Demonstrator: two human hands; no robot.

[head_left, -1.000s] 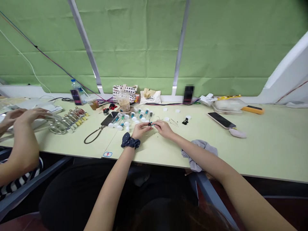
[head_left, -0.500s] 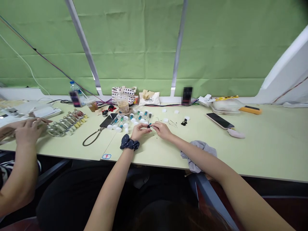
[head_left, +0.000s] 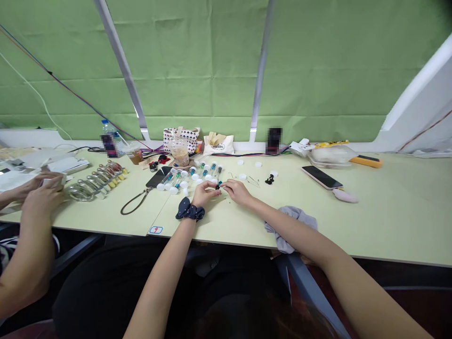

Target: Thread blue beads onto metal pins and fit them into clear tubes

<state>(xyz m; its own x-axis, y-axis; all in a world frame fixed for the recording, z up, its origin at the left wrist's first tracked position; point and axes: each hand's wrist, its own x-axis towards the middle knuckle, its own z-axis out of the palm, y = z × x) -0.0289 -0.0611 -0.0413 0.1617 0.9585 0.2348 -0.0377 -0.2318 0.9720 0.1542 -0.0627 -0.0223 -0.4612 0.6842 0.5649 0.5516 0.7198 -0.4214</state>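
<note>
My left hand [head_left: 204, 194], a dark dotted scrunchie round its wrist, is closed with a small black part [head_left: 217, 187] between thumb and fingertips. A thin dark stem stands up from that part, and a bit of blue shows beside it. Right next to it, the fingers of my right hand [head_left: 237, 191] are pinched together; what they hold is too small to make out. Beyond my hands lie clear vials with blue and green contents [head_left: 178, 175] and white caps. Several small black parts [head_left: 270, 179] and thin metal pins [head_left: 253, 181] are to the right.
A dark phone [head_left: 158, 177] with a strap loop and a drink cup [head_left: 180, 153] stand left of centre. Another phone [head_left: 322, 177] lies right. A grey cloth [head_left: 291, 226] hangs at the front edge. At left, a co-worker's hands [head_left: 44, 193] are beside a row of clear glass-like pieces [head_left: 97, 181].
My hands stay together over the same spot, with only a slight shift of the fingers. The co-worker's hands have drawn together around something pale.
</note>
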